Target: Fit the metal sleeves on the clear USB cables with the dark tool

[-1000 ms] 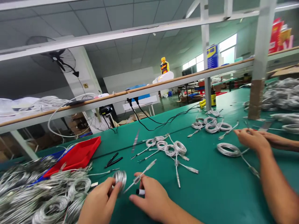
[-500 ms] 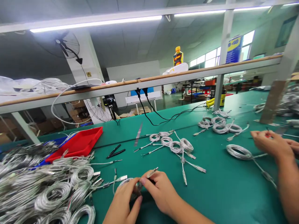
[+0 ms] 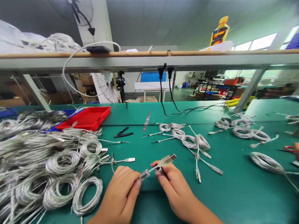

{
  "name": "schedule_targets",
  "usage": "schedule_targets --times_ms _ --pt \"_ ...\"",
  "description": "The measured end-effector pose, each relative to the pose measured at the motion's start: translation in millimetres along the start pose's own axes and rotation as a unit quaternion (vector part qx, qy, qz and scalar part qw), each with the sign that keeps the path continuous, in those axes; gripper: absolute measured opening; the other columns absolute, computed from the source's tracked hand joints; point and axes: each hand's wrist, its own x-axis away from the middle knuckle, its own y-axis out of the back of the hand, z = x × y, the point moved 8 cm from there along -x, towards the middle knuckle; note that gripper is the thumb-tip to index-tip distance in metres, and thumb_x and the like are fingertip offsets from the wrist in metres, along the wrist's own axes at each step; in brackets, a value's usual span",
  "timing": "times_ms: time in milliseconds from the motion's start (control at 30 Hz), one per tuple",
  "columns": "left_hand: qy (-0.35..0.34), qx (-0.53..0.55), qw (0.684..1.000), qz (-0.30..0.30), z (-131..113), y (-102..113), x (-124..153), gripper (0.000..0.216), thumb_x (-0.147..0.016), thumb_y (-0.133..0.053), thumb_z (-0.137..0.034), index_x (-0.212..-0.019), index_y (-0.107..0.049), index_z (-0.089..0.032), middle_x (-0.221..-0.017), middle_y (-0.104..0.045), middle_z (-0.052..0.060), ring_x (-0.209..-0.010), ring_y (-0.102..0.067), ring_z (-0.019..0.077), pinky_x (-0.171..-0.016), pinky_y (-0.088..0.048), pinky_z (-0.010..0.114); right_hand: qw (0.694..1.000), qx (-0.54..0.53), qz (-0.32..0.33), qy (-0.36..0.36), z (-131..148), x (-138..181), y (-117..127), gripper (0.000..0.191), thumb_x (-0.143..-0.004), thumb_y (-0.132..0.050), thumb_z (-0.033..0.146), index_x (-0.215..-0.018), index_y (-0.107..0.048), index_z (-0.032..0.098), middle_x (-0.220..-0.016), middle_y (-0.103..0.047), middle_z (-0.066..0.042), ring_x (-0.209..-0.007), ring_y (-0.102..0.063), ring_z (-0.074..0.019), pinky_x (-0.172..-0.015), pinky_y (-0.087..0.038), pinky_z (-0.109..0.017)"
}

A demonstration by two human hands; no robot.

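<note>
Between my hands, just above the green bench, is a clear-sheathed USB cable with its metal plug (image 3: 173, 156) pointing up to the right. My left hand (image 3: 122, 189) is closed on the cable beside its clear cylindrical lump (image 3: 144, 175). With its fingers closed, my right hand (image 3: 175, 186) is at the plug end, and the plug lies across the fingers. A small silver-and-dark piece (image 3: 160, 170) shows at the right thumb and fingertips; its kind I cannot make out. The rest of the held cable is hidden by my left hand.
A large heap of coiled cables (image 3: 62, 163) covers the left side, with a red tray (image 3: 86, 119) behind it. Black-handled pliers (image 3: 123, 133), a steel ruler (image 3: 147, 121) and several coiled USB cables (image 3: 189, 142) lie ahead. At right, another person's fingers show near red-handled scissors (image 3: 289, 149).
The view has turned rightward and levelled. My hands have drawn apart, so the clear lump and plug of the cable now show between them. The other person's arms have mostly left view.
</note>
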Motion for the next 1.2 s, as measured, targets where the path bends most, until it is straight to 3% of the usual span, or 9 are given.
schedule_targets --times_ms 167,267,367,600,800,1200 --pt "-0.057 -0.021 0.997 0.038 -21.4 1.6 -0.8 0.019 -0.101 -0.041 -0.012 -0.091 -0.055 -0.021 -0.071 -0.056 0.0 -0.067 -0.052 0.0186 -0.064 -0.043 0.032 0.998 -0.006 0.067 -0.014 12.8 8.2 -9.5 0.026 -0.104 -0.044 0.028 -0.125 -0.061 0.027 -0.111 -0.066 -0.004 -0.1 -0.063 -0.0211 -0.093 -0.047 -0.031" --pt "-0.081 -0.041 0.994 0.057 -28.9 0.9 -0.9 0.02 -0.101 -0.041 -0.013 -0.09 -0.056 -0.021 -0.069 -0.058 0.0 -0.063 -0.053 0.0184 -0.063 -0.045 0.033 0.992 -0.015 0.124 -0.015 21.3 11.9 -14.2 0.021 -0.103 -0.048 0.041 -0.111 -0.06 0.026 -0.099 -0.063 -0.002 -0.088 -0.059 -0.0201 -0.081 -0.048 -0.029" --pt "-0.097 -0.057 0.991 0.076 -33.2 -1.8 -0.9 0.026 -0.102 -0.038 -0.014 -0.084 -0.055 -0.022 -0.067 -0.058 0.0 -0.06 -0.053 0.0184 -0.06 -0.045 0.034 0.989 0.035 0.146 -0.01 21.0 15.2 -14.8 0.038 -0.1 -0.049 0.061 -0.098 -0.059 0.024 -0.089 -0.06 -0.001 -0.079 -0.057 -0.02 -0.07 -0.047 -0.029" --pt "-0.122 -0.064 0.986 0.098 -39.1 -5.5 -1.6 0.032 -0.104 -0.035 -0.016 -0.083 -0.058 -0.022 -0.067 -0.059 0.001 -0.061 -0.053 0.019 -0.061 -0.044 0.034 0.985 0.12 0.126 -0.003 25.9 16.5 -5.9 0.018 -0.099 -0.057 0.048 -0.095 -0.07 0.036 -0.084 -0.068 0.001 -0.074 -0.066 -0.0163 -0.068 -0.054 -0.026" --pt "-0.114 -0.057 0.988 0.088 -38.9 -6.9 -2.3 0.036 -0.105 -0.03 -0.014 -0.082 -0.057 -0.02 -0.07 -0.059 0.001 -0.064 -0.051 0.0194 -0.064 -0.04 0.034 0.98 0.169 0.089 0.059 44.4 9.3 1.2 0.023 -0.099 -0.058 0.045 -0.086 -0.073 0.034 -0.075 -0.07 0.002 -0.064 -0.068 -0.0143 -0.05 -0.052 -0.024" --pt "-0.115 -0.055 0.987 0.097 -42.5 -6.8 -0.9 0.049 -0.11 -0.018 -0.02 -0.081 -0.058 -0.019 -0.069 -0.059 0.002 -0.064 -0.05 0.0191 -0.064 -0.038 0.035 0.983 0.15 0.091 0.047 41.8 13.5 0.4 0.024 -0.099 -0.053 0.042 -0.085 -0.07 0.032 -0.073 -0.069 0.0 -0.064 -0.07 -0.0162 -0.051 -0.054 -0.026"
